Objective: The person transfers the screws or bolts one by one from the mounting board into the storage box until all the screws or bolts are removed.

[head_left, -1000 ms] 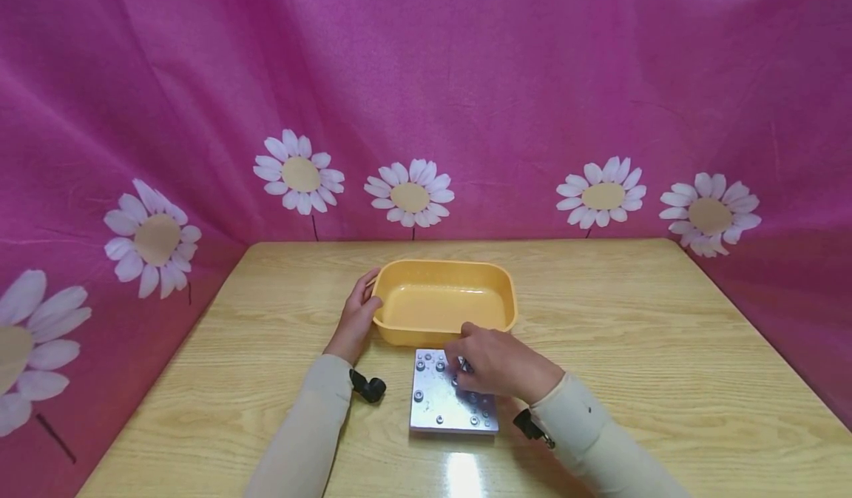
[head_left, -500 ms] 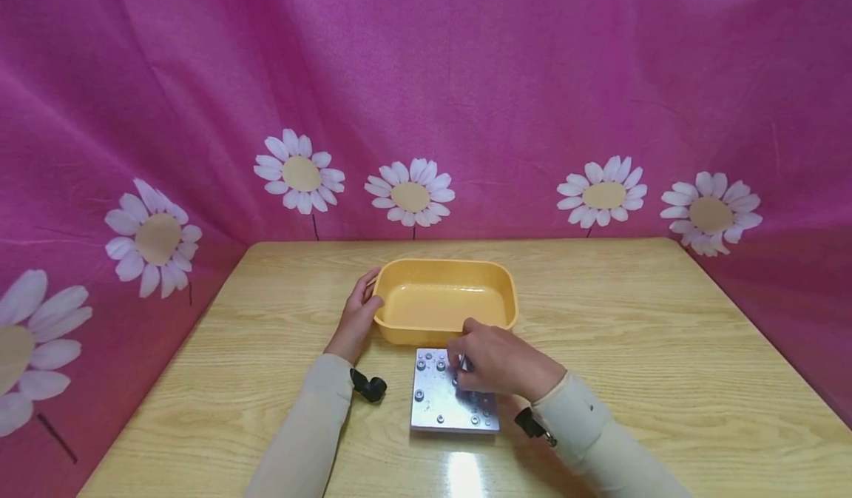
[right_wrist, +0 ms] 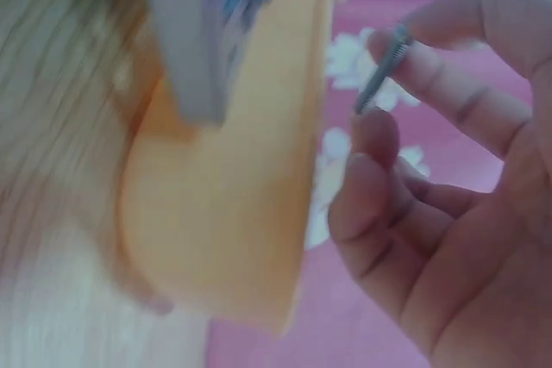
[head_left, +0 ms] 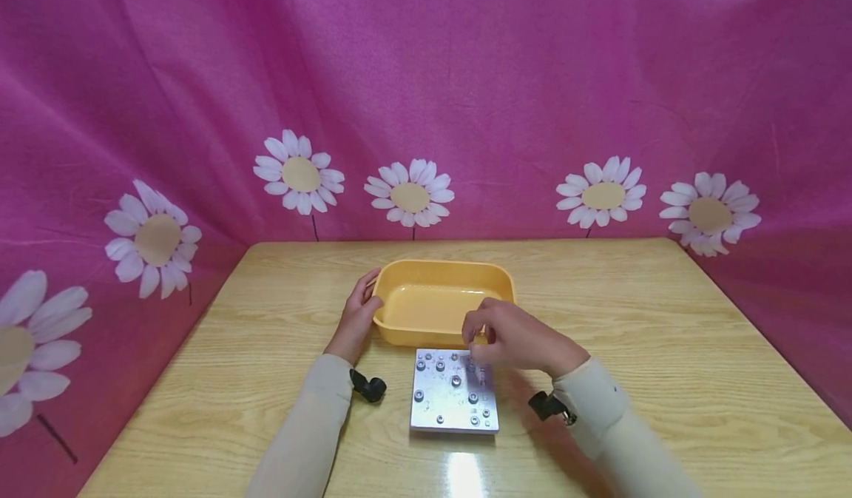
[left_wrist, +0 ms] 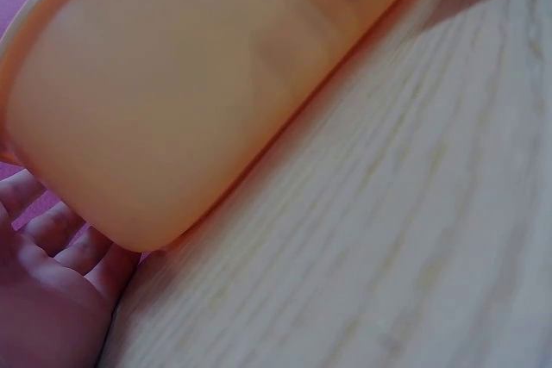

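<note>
A yellow plastic basin stands on the table. My left hand holds its left end, the thumb at the rim; in the left wrist view the fingers lie along the outer wall. My right hand is raised over the back right corner of a metal plate, close to the basin's front rim. Between thumb and fingertips it pinches a small threaded screw, plain in the right wrist view. Several socket-head screws, such as one screw near the middle, stand in the plate.
The wooden table reaches back to a magenta curtain printed with white flowers. The curtain also hangs along both sides. The plate lies just in front of the basin, with a small gap between.
My right hand has lifted off the plate and moved right and up, with the screw in its fingers. More of the plate's screws show now. The left hand and basin have stayed put.
</note>
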### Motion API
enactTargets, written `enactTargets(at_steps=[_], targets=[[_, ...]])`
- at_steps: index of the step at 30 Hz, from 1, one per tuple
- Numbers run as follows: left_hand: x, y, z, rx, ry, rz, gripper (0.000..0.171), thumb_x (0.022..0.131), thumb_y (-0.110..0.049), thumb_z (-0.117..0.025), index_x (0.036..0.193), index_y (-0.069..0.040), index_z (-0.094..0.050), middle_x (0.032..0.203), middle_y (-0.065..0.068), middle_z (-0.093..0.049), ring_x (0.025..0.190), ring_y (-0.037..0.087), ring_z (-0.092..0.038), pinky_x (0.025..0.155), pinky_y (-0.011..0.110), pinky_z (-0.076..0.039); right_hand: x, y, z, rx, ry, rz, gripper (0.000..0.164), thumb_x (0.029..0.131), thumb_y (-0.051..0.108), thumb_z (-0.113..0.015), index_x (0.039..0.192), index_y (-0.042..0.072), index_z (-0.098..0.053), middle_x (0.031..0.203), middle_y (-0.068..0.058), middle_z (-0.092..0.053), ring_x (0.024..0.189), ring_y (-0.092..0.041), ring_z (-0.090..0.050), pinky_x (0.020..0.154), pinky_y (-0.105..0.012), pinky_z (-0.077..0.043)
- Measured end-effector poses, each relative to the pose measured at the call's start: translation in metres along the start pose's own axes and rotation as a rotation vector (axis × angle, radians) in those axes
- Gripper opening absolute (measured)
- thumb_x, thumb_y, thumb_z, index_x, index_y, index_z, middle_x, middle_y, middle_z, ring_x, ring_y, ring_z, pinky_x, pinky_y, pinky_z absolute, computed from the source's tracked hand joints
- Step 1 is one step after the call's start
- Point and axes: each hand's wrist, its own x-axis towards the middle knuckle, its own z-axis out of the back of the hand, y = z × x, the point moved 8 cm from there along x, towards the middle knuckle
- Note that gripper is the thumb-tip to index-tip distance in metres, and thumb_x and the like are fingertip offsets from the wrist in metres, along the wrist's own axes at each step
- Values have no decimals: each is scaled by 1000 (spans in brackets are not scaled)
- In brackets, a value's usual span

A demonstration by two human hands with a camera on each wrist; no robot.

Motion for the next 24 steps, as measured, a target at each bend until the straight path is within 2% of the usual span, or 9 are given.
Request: enactTargets(at_steps=[5, 8, 12, 20, 24], targets=[[6, 11, 3, -24, -11, 8, 64, 88, 6, -43, 150, -9, -33, 147, 16, -41, 133, 29, -41, 107, 42, -37, -1, -25, 9, 19, -75, -31, 10, 80, 11, -66, 84, 20, -68, 81, 8, -57, 73, -17, -52, 64, -28, -45], [12, 19, 5, -37, -20, -4, 63, 89, 5, -43, 149, -12, -35, 147, 15, -42, 133, 28, -41, 107, 43, -36, -1, -33, 13, 14, -103, -63, 9, 81, 12, -67, 86, 18, -68, 81, 1, -57, 71, -17, -50, 63, -30, -44], [14, 23, 7, -17, -38, -28, 63, 87, 3, -44, 148, -13, -36, 146, 14, -43, 132, 28, -42, 107, 43, -37, 0, -38, 13, -2, -126, -77, 6, 81, 12, -66, 87, 15, -67, 82, -8, -56, 71, -19, -50, 63, -30, -43], [14, 24, 8, -4, -38, -34, 62, 88, 3, -44, 147, -15, -38, 145, 12, -44, 131, 26, -43, 107, 43, -37, 3, -47, 7, -35, -130, -95, 7, 82, 11, -62, 86, 12, -67, 75, 5, -57, 66, -12, -48, 63, -28, -43], [15, 23, 8, 1, -40, -48, 62, 87, 3, -44, 147, -14, -38, 144, 14, -45, 131, 27, -44, 106, 44, -38, 4, -53, 4, -26, -125, -123, 6, 85, 13, -61, 88, 11, -67, 76, 5, -57, 66, -12, -49, 62, -28, -43]])
